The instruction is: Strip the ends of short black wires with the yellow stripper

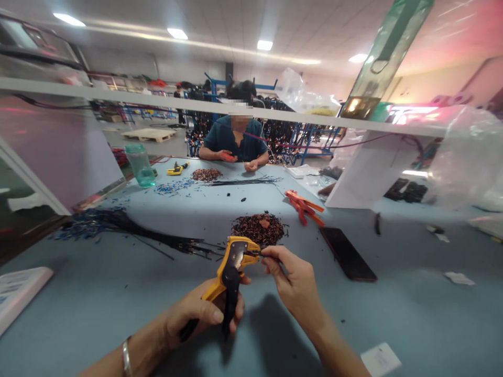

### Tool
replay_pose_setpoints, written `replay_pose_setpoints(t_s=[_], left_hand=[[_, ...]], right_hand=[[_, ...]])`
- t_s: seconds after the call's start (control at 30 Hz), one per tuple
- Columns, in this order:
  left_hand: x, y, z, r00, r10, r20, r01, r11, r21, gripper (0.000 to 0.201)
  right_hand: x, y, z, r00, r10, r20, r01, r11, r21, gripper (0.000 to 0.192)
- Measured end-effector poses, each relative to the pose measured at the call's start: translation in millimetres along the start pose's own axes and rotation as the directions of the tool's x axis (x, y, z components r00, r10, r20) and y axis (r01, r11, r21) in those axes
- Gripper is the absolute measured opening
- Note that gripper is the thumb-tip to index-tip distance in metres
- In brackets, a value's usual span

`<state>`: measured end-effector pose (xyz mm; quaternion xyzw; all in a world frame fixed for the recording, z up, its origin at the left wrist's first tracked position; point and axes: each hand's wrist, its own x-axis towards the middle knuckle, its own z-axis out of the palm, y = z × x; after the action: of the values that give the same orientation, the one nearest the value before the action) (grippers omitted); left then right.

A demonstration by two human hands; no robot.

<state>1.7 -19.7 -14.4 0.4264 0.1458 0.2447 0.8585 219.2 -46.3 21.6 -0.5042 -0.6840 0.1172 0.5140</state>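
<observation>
Left hand (204, 314) is wrapped round the handles of the yellow stripper (232, 267), a stiff, light tool, while the right hand (293, 285) pinches a thin, limp wire (262, 253) at its head, best gripped close to the tip. Just past them a heap of scraps (257, 229), a phone (348, 254) to the right, wire bundles (118, 228) left, and a co-worker (234, 140) at the far edge; nothing blocks the hands.

I see a big blue table (118, 293). A pile of brown bits (257, 229) lies in the middle. Black wires (157, 238) lie to its left. A dark phone (348, 254) lies to its right, near orange pliers (304, 206). Far back stand a green bottle (140, 165) and yellow pliers (177, 168).
</observation>
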Motion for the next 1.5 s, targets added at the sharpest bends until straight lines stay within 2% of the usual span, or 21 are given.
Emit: replay_pose_setpoints(t_s=[0.17, 0.3, 0.7, 0.93, 1.07, 1.27, 1.5], left_hand=[[0.8, 0.1, 0.6, 1.000, 0.006, -0.006, -0.006, 1.000, 0.019, 0.065], [2.2, 0.1, 2.2, 1.000, 0.010, -0.011, -0.010, 1.000, 0.024, 0.062], [1.0, 0.5, 8.5, 0.998, 0.006, -0.058, -0.010, 0.998, -0.056, 0.058], [0.5, 1.5, 8.2, 0.998, 0.004, -0.061, -0.008, 0.998, -0.068, 0.060], [-0.2, 4.3, 9.0, 0.998, 0.005, -0.069, -0.008, 0.999, -0.040, 0.062], [0.9, 2.0, 4.3, 0.999, 0.017, -0.032, -0.017, 1.000, -0.006, 0.064], [0.5, -2.4, 1.9, 0.999, 0.033, -0.018, -0.033, 0.999, -0.008, 0.065]], right_hand=[[-0.9, -3.6, -0.6, 0.997, -0.061, -0.042, 0.059, 0.996, -0.060, 0.014], [-2.2, -5.3, -0.4, 0.996, -0.083, -0.030, 0.080, 0.994, -0.075, 0.014], [-2.6, 8.2, 8.4, 0.997, 0.013, 0.075, -0.010, 0.999, -0.049, 0.021], [-2.2, 11.9, 6.1, 1.000, 0.030, 0.007, -0.029, 0.995, -0.099, 0.017], [-2.8, 9.5, 5.0, 1.000, -0.007, -0.028, 0.004, 0.994, -0.110, 0.019], [-0.5, 2.7, 4.1, 0.993, -0.116, -0.013, 0.113, 0.980, -0.163, 0.020], [1.0, 0.8, 5.2, 0.989, -0.151, -0.008, 0.146, 0.970, -0.196, 0.020]])
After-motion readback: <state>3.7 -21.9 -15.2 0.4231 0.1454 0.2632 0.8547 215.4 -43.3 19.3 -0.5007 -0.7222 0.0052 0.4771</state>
